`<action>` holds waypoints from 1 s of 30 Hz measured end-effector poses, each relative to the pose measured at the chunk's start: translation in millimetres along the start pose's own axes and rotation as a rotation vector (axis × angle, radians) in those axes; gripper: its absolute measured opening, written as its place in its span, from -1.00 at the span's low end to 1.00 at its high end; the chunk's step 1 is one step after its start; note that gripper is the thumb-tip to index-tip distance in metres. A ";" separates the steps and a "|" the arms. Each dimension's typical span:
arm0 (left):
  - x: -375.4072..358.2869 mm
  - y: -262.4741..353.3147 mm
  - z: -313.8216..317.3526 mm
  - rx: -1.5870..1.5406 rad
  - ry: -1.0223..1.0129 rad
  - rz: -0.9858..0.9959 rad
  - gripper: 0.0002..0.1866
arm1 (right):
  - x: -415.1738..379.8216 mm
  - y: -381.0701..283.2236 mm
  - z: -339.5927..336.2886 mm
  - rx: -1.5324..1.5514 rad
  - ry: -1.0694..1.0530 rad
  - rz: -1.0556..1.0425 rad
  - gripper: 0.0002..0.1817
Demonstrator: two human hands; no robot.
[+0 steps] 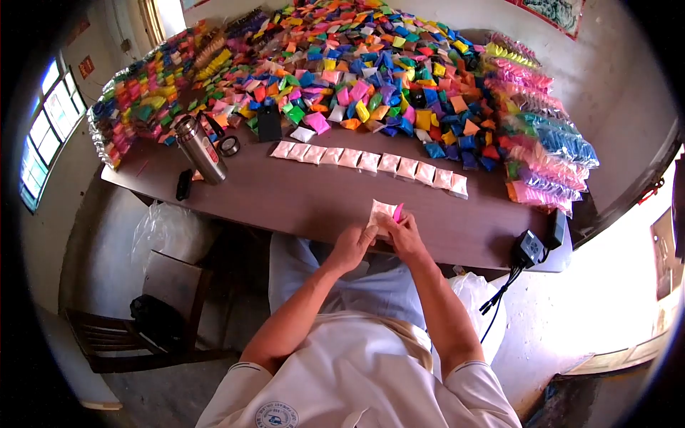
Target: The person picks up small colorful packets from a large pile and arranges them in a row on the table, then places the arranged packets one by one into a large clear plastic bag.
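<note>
Close to the table's front edge, my left hand [352, 248] pinches the lower left side of a pale pink sachet [381, 210]. My right hand [407, 239] is closed at the sachet's right side, with a small bright pink piece [397, 212] sticking up from its fingers. Whether that piece is a tool or a scrap of plastic I cannot make out. The fingers hide the sachet's lower part. Beyond my hands, a row of similar pale pink sachets [349, 158] lies across the brown table [300, 196], side by side.
A heap of colourful sachets [357, 78] covers the table's back. Bundled sachets [546, 135] are stacked at right. A steel flask [202, 151], a tape roll [229, 145] and a black box [270, 123] stand left. Black adapters [529, 248] with cables sit at the right corner. A chair [168, 314] stands lower left.
</note>
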State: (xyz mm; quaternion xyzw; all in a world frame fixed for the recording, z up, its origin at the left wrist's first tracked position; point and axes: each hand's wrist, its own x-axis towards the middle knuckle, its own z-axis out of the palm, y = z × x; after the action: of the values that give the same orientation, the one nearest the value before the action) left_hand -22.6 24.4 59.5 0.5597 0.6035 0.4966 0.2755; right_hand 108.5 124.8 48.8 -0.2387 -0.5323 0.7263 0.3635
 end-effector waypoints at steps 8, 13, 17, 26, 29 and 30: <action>4.2 -14.9 2.9 0.085 -0.035 0.046 -0.47 | -4.2 -11.9 18.2 0.093 -0.043 0.020 -0.94; 5.3 -13.8 3.6 0.081 -0.018 0.068 -0.46 | -15.1 -34.6 22.0 0.138 -0.001 0.064 -0.89; 3.1 -10.6 1.6 0.043 -0.025 0.031 -0.50 | -13.4 -36.5 25.5 0.232 0.042 0.098 -0.88; 2.1 -13.8 3.1 0.079 -0.041 0.096 -0.49 | -3.2 -10.8 8.7 0.141 0.053 0.012 -0.81; 1.5 -12.1 3.0 0.060 -0.035 0.055 -0.50 | -11.4 -32.2 21.8 0.214 -0.028 0.077 -0.77; 1.7 -11.4 2.9 0.081 -0.037 0.070 -0.50 | -5.2 -19.6 18.6 0.208 -0.057 0.029 -0.76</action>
State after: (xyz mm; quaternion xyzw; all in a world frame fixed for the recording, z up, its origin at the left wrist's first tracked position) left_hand -25.0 28.2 48.4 0.6001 0.5981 0.4707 0.2462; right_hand 103.4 112.9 73.1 -0.1865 -0.4606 0.7894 0.3605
